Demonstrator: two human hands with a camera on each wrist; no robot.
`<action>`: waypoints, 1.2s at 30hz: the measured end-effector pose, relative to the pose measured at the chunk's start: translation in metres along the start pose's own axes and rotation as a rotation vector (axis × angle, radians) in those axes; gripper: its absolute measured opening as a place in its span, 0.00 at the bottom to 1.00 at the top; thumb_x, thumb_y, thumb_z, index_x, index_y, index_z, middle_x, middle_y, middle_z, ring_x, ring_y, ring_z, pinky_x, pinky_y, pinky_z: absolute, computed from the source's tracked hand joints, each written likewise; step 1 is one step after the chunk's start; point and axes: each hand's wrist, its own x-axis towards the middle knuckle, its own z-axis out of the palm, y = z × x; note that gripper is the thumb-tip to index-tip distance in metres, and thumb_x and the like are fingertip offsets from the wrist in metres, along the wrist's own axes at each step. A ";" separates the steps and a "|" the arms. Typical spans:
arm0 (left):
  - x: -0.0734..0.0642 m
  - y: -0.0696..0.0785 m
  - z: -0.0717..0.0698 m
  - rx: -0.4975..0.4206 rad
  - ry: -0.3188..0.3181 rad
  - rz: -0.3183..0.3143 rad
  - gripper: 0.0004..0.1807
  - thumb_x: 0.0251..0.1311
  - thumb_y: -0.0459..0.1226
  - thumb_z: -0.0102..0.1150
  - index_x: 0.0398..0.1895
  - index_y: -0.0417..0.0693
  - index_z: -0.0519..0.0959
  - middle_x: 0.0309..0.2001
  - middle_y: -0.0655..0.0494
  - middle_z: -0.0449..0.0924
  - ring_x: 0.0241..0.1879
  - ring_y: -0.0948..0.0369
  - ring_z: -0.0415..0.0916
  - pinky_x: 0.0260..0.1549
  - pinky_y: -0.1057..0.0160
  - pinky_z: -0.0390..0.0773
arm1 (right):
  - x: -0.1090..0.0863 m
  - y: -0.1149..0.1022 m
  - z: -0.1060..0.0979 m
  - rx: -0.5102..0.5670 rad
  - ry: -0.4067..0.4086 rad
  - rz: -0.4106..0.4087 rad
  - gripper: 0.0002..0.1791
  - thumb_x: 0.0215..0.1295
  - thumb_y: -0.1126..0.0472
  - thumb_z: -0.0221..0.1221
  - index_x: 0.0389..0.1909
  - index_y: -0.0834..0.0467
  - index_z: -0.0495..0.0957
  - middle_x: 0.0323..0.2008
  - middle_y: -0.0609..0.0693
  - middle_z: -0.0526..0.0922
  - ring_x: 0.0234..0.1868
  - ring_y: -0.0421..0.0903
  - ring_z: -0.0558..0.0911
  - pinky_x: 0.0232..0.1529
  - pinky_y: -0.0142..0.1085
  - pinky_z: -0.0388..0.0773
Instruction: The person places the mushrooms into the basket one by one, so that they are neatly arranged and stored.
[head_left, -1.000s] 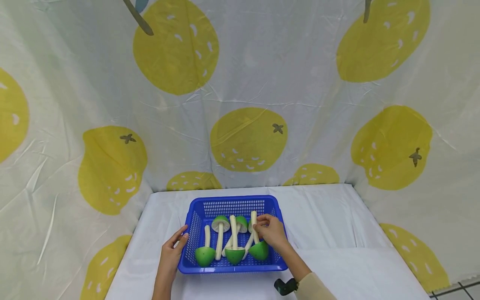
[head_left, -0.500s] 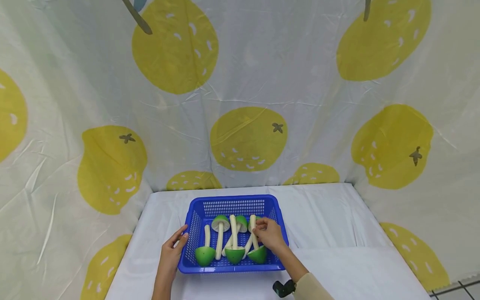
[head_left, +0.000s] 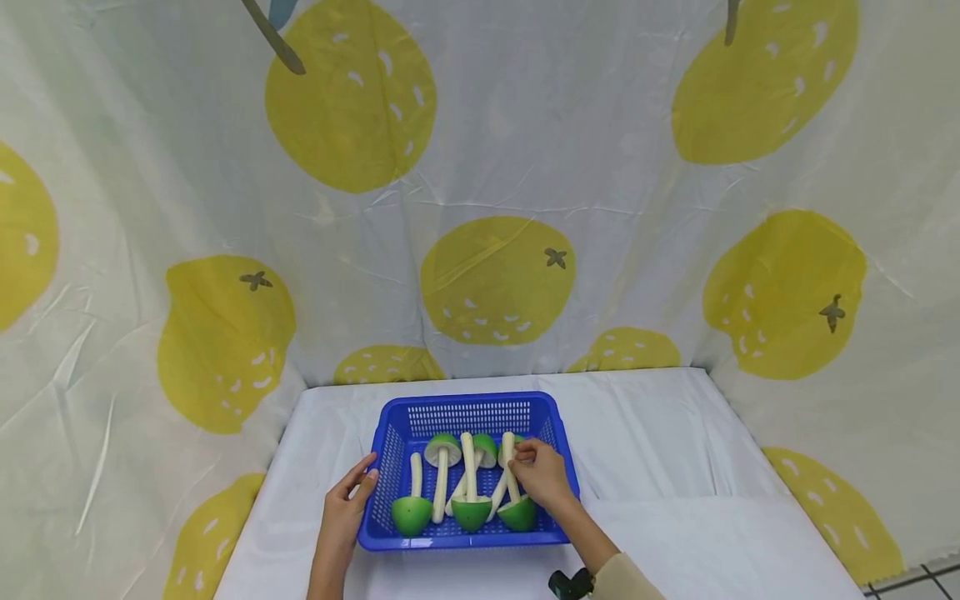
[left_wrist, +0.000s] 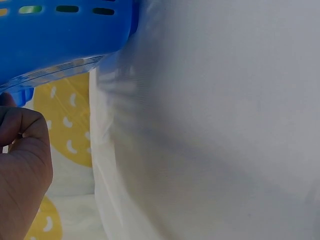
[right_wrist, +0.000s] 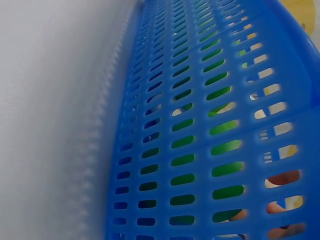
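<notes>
In the head view a blue plastic basket (head_left: pixel 465 542) holds several model mushrooms with green caps and white stems. My right hand (head_left: pixel 542 475) reaches over the basket's right side and pinches the stem of the rightmost front mushroom (head_left: pixel 517 515), whose cap points toward me. At the left rim my left hand (head_left: pixel 341 512) holds the basket with thumb and fingers. Beside this mushroom are a middle one (head_left: pixel 471 515) and a left one (head_left: pixel 412 517), caps also toward me. A back-row mushroom (head_left: pixel 442 450) has its cap away from me; the rear right cap is partly hidden by my right hand.
The basket stands on a table with a white cloth (head_left: pixel 660 450). Behind and at both sides hangs a curtain (head_left: pixel 495 167) with yellow fruit prints. A black device (head_left: pixel 570 583) sits at my right wrist. The basket's slotted wall (right_wrist: pixel 200 125) fills much of the right wrist view.
My right hand has lowered the right mushroom slightly and its cap has shifted a little toward me. The left hand and the basket have stayed in place.
</notes>
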 end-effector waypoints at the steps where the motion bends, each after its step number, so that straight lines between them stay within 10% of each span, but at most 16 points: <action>1: 0.000 0.001 0.000 0.006 0.000 0.002 0.28 0.69 0.54 0.63 0.69 0.57 0.78 0.48 0.55 0.78 0.46 0.62 0.75 0.40 0.70 0.78 | -0.001 -0.001 -0.001 -0.011 0.006 -0.006 0.18 0.64 0.65 0.67 0.52 0.67 0.80 0.42 0.56 0.84 0.42 0.52 0.87 0.36 0.41 0.86; 14: -0.001 0.010 -0.005 0.093 -0.013 0.073 0.29 0.69 0.56 0.62 0.69 0.57 0.78 0.50 0.50 0.80 0.49 0.58 0.75 0.45 0.67 0.76 | -0.005 -0.019 -0.044 -0.036 0.100 -0.124 0.11 0.68 0.63 0.65 0.49 0.59 0.83 0.43 0.53 0.87 0.44 0.48 0.87 0.43 0.35 0.84; 20: -0.001 0.008 -0.006 0.096 -0.015 0.123 0.28 0.77 0.59 0.44 0.67 0.56 0.80 0.65 0.49 0.80 0.66 0.51 0.75 0.62 0.55 0.77 | -0.003 -0.011 -0.073 -0.014 0.132 -0.113 0.12 0.69 0.61 0.67 0.50 0.60 0.84 0.43 0.53 0.88 0.44 0.45 0.87 0.43 0.28 0.81; 23: -0.001 0.007 -0.008 0.091 -0.006 0.125 0.28 0.80 0.57 0.38 0.65 0.55 0.81 0.55 0.47 0.83 0.46 0.56 0.82 0.45 0.60 0.82 | -0.002 -0.005 -0.088 -0.017 0.138 -0.104 0.12 0.70 0.61 0.66 0.51 0.60 0.84 0.43 0.54 0.88 0.42 0.43 0.88 0.42 0.27 0.81; 27: 0.001 0.008 -0.016 0.142 0.052 0.155 0.28 0.80 0.57 0.40 0.58 0.52 0.84 0.43 0.46 0.81 0.20 0.66 0.63 0.21 0.67 0.67 | -0.001 0.005 -0.110 -0.033 0.148 -0.125 0.11 0.70 0.60 0.66 0.50 0.58 0.84 0.41 0.53 0.89 0.39 0.39 0.88 0.41 0.27 0.81; 36: 0.000 0.014 -0.037 0.354 0.162 0.269 0.20 0.75 0.53 0.55 0.61 0.56 0.84 0.48 0.47 0.87 0.30 0.67 0.74 0.26 0.68 0.72 | -0.007 0.019 -0.159 -0.163 0.135 -0.305 0.13 0.69 0.56 0.67 0.50 0.58 0.83 0.41 0.52 0.87 0.42 0.33 0.84 0.44 0.25 0.82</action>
